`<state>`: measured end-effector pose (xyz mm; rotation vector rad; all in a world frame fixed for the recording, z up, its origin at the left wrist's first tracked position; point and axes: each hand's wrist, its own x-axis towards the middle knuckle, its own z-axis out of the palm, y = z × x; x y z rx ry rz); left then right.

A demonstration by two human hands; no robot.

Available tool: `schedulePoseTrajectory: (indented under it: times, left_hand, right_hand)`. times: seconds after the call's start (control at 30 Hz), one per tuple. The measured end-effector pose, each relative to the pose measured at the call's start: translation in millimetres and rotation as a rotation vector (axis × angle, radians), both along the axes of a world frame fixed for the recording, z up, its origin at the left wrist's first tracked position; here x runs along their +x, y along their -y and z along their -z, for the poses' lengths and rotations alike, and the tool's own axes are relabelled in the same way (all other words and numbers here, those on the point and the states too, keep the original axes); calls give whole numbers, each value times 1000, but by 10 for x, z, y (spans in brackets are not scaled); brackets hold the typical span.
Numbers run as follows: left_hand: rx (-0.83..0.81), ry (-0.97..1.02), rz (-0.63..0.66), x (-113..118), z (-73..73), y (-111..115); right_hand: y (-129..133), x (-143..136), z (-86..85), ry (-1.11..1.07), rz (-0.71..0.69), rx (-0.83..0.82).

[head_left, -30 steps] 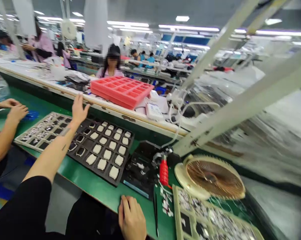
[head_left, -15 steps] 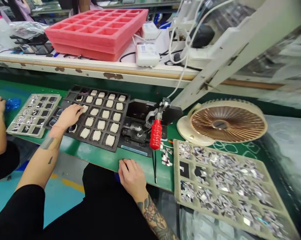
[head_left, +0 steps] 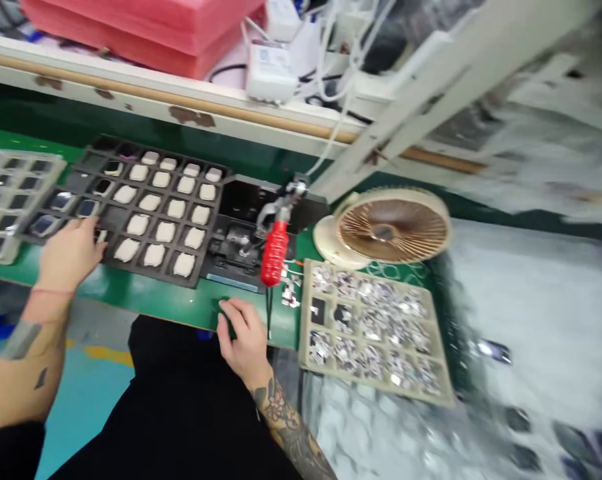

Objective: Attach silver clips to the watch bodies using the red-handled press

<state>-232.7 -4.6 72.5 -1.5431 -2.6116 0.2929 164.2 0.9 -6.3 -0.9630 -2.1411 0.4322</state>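
My left hand [head_left: 73, 253] is at the near left part of a black foam tray [head_left: 115, 217]. Its thumb and fingers close on a small watch-shaped piece [head_left: 101, 236] at a near-row cell; most of that piece is hidden. Cream-backed watch-shaped pieces [head_left: 155, 255] fill many cells, while dark, glassy ones [head_left: 87, 208] lie in the left columns. My right hand [head_left: 243, 340] rests at the green table's front edge with nothing in it, fingers loosely bent and apart. Close by are tweezers [head_left: 269, 310] and a clamp with a red handle [head_left: 275, 255].
Beside the clamp lie loose shiny bits [head_left: 290, 293]. A beige compartment tray [head_left: 305, 320] of small shiny parts sits right, with a fan [head_left: 385, 230] behind it. Another sorting tray [head_left: 55, 175] stands far left. Above runs a shelf [head_left: 145, 107] with pink foam trays [head_left: 131, 33].
The view has swung right and down. My left hand has left a cream piece in a middle cell and come to a nearer cell. My right hand's fingers have spread slightly.
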Motion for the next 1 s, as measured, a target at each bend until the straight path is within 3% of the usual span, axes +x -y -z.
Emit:
schedulePoseTrajectory:
  times: [0.1, 0.2, 0.3, 0.4, 0.47, 0.57, 0.63, 0.7, 0.83, 1.0]
  left_hand:
    - [123, -8, -58, -99, 202, 86]
    - [402, 110, -134, -65, 313, 140]
    - [759, 458, -157, 168, 267, 154]
    - [1013, 929, -123, 652, 183, 133]
    - [985, 1192, -46, 1083, 187, 127]
    - [700, 1600, 67, 1749, 325, 116]
    - [567, 1803, 97, 2118, 481, 78]
    - [495, 1941, 100, 2372, 652, 22]
    - [430, 1971, 159, 2517, 901, -10]
    - [444, 1962, 200, 2467, 941, 70]
  right_hand:
    - [-140, 317, -155, 123, 272, 2]
    - [-244, 510, -190, 464, 372, -16]
    - [-244, 542, -81, 594, 365, -70]
    - [-172, 570, 26, 373, 394, -145]
    - [-128, 631, 31, 33, 382, -263]
    - [-102, 716, -52, -492, 213, -427]
    - [-100, 714, -122, -636, 163, -458]
    - [-96, 659, -169, -630, 261, -409]
    - [-50, 479, -155, -635, 393, -242]
    - [14, 251, -76, -669, 323, -384]
